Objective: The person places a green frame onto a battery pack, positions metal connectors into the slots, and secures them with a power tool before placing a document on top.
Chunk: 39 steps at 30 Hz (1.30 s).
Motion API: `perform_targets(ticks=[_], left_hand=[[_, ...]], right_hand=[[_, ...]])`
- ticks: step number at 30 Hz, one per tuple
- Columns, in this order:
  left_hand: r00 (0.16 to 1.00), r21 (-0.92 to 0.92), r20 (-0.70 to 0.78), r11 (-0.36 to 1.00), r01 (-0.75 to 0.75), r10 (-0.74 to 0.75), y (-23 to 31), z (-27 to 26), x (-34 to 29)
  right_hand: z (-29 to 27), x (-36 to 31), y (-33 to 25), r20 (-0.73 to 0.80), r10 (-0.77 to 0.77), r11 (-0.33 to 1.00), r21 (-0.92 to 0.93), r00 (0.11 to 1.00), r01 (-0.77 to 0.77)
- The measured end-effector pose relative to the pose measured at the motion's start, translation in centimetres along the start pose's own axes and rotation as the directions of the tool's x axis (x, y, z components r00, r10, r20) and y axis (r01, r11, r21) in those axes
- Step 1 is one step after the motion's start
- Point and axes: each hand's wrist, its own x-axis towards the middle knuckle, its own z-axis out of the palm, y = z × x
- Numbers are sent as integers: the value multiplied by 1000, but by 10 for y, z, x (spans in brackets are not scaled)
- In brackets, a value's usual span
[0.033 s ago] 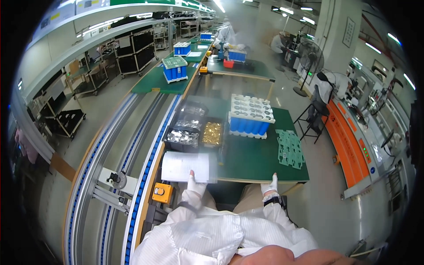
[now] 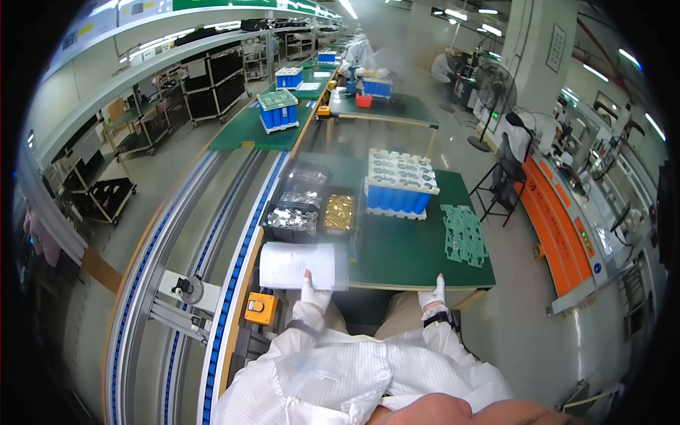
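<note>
My left hand, in a white glove with a bare thumb tip, is at the near edge of the green-topped table. Its thumb lies over the lower edge of a stack of printed sheets; the other fingers curl down out of sight. Farther right, my right hand clasps the same table edge, thumb on top and fingers hidden underneath. Beyond it lies a pale green perforated plate. A block of blue cylindrical cells in white holders stands on the table, apart from both hands.
Black bins of silvery metal pieces and a tray of brass-coloured pieces stand beyond the sheets. Left of the table runs a roller conveyor, with a yellow button box beside it. More cell blocks stand farther along.
</note>
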Motion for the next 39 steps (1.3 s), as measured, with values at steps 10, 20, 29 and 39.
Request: perform_targets(ticks=[10,20,29,39], left_hand=[[999,108,-32,994,15,-12,0,2,-15],[975,594,-169,775,217,-143,26,-13,-69],[958,761,205,-648,-28,200,68,-91,-130],[760,619,516,-441,-649,-395,-56,97,-54]], right_hand=[[-11,-17,-3,-16,74,996,59,997,-73],[-39,-71,-28,-11,216,919,-337,976,-207],[-43,-136,-75,-101,342,283,-937,934,-205],[245,-89,25,692,462,-130,-566,555,814]])
